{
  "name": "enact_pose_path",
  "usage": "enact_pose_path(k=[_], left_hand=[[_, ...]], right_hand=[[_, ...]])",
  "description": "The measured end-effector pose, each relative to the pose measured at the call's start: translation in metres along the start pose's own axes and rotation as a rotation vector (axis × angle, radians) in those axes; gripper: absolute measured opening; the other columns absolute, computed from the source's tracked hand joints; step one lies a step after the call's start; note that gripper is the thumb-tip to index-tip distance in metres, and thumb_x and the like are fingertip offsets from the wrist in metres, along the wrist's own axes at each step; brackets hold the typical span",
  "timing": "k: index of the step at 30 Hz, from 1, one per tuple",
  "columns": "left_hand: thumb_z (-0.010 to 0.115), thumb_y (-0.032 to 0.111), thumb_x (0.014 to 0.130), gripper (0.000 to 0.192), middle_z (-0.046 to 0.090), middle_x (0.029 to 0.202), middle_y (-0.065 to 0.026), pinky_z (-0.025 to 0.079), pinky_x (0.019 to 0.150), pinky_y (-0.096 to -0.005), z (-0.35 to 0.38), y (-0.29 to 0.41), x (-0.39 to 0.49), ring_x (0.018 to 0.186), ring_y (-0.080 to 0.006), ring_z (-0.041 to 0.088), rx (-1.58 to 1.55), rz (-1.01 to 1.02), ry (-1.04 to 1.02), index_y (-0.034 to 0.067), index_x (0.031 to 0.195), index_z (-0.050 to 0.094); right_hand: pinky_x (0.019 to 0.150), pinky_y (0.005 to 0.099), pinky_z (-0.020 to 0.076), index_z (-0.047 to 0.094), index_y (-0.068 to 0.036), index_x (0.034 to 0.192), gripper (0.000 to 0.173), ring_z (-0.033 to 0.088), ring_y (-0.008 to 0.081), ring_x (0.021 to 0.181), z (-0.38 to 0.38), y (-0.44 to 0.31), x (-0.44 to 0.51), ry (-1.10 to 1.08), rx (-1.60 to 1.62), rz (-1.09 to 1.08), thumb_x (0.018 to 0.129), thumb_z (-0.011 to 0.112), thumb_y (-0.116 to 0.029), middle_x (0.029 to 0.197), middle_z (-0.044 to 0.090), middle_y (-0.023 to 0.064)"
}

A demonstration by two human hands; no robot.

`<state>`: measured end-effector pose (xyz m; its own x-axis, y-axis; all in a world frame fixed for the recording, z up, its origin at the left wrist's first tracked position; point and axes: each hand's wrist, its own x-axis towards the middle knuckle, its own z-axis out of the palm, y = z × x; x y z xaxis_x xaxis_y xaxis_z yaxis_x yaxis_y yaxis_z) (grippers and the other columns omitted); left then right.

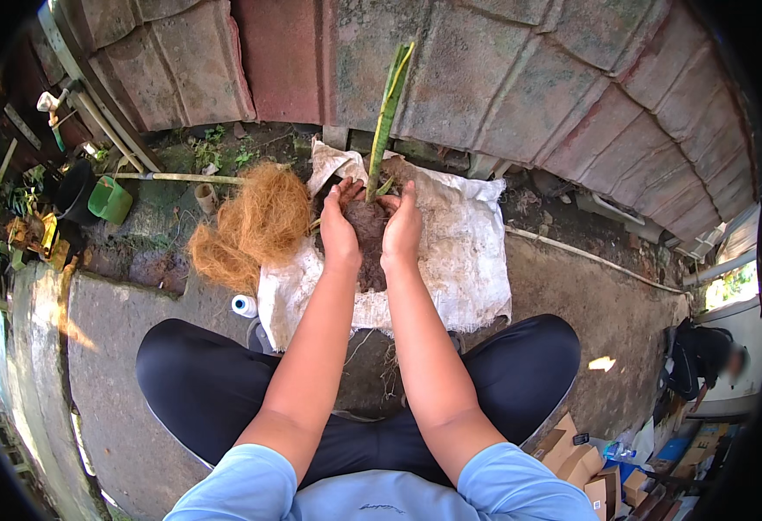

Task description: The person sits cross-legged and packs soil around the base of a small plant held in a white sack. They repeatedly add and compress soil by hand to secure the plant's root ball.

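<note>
A snake plant (387, 117) with a tall yellow-edged leaf and a small leaf at its base stands upright in a dark ball of soil (366, 221). My left hand (342, 225) cups the soil from the left, and my right hand (402, 225) cups it from the right. More loose soil lies below it on a white woven plastic sack (466, 260). Brown coconut fibre (267, 218) is heaped at the sack's left edge. A spool of white thread (244, 306) stands at the sack's lower left.
Overlapping roof tiles (485, 78) rise beyond the sack. A green plastic container (110, 200) and a black bucket (76, 192) are at the left. Cardboard boxes (576, 459) lie lower right, near another person (697, 358). A thin pipe (589, 260) runs along the ground at right.
</note>
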<state>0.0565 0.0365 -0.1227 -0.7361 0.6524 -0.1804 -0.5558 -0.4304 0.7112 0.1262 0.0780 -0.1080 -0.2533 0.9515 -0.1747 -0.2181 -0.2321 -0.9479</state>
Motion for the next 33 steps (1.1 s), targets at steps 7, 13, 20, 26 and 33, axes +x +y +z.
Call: enact_pose_path(k=[7, 13, 20, 26, 33], left_hand=[[0.045, 0.044, 0.105, 0.055, 0.066, 0.121, -0.0130, 0.048, 0.102, -0.0391, 0.008, 0.006, -0.004, 0.112, -0.0250, 0.063, -0.004, -0.029, -0.055, 0.002, 0.139, 0.057], [0.043, 0.037, 0.108, 0.044, 0.056, 0.130, -0.0096, 0.042, 0.102, -0.0359, 0.002, -0.001, -0.001, 0.108, -0.0187, 0.055, 0.087, 0.125, 0.035, 0.006, 0.138, 0.050], [0.041, 0.033, 0.107, 0.035, 0.059, 0.126, -0.0080, 0.043, 0.099, -0.0352, 0.003, -0.006, -0.005, 0.112, -0.0199, 0.053, 0.140, 0.211, 0.043, 0.007, 0.124, 0.057], [0.041, 0.033, 0.107, 0.035, 0.060, 0.125, -0.0090, 0.046, 0.096, -0.0358, 0.000, -0.007, -0.009, 0.110, -0.0204, 0.056, 0.125, 0.212, 0.025, 0.006, 0.121, 0.058], [0.040, 0.031, 0.105, 0.039, 0.068, 0.112, -0.0128, 0.047, 0.097, -0.0368, -0.010, -0.004, 0.003, 0.104, -0.0233, 0.062, 0.121, 0.224, 0.031, -0.001, 0.112, 0.062]], right_hand=[[0.098, 0.0363, 0.0505, 0.069, 0.001, 0.110, 0.073, 0.067, 0.0225, 0.103, -0.004, -0.018, -0.011, -0.329, 0.459, 0.223, 0.099, 0.049, -0.069, 0.108, 0.071, 0.0105], [0.091, 0.0366, 0.0540, 0.068, 0.000, 0.107, 0.072, 0.068, 0.0232, 0.096, 0.000, -0.003, -0.005, -0.275, 0.432, 0.191, 0.097, 0.052, -0.070, 0.100, 0.071, 0.0109], [0.076, 0.0356, 0.0552, 0.065, -0.002, 0.095, 0.058, 0.068, 0.0234, 0.077, -0.001, 0.006, -0.004, -0.271, 0.455, 0.088, 0.103, 0.049, -0.058, 0.084, 0.070, 0.0123], [0.077, 0.0353, 0.0544, 0.064, -0.003, 0.093, 0.054, 0.067, 0.0230, 0.076, 0.000, 0.002, -0.006, -0.286, 0.444, 0.026, 0.105, 0.046, -0.052, 0.081, 0.067, 0.0117], [0.081, 0.0283, 0.0481, 0.066, -0.003, 0.100, 0.046, 0.061, 0.0130, 0.086, 0.018, 0.006, -0.014, -0.115, 0.382, -0.059, 0.111, 0.042, -0.041, 0.093, 0.067, 0.0053]])
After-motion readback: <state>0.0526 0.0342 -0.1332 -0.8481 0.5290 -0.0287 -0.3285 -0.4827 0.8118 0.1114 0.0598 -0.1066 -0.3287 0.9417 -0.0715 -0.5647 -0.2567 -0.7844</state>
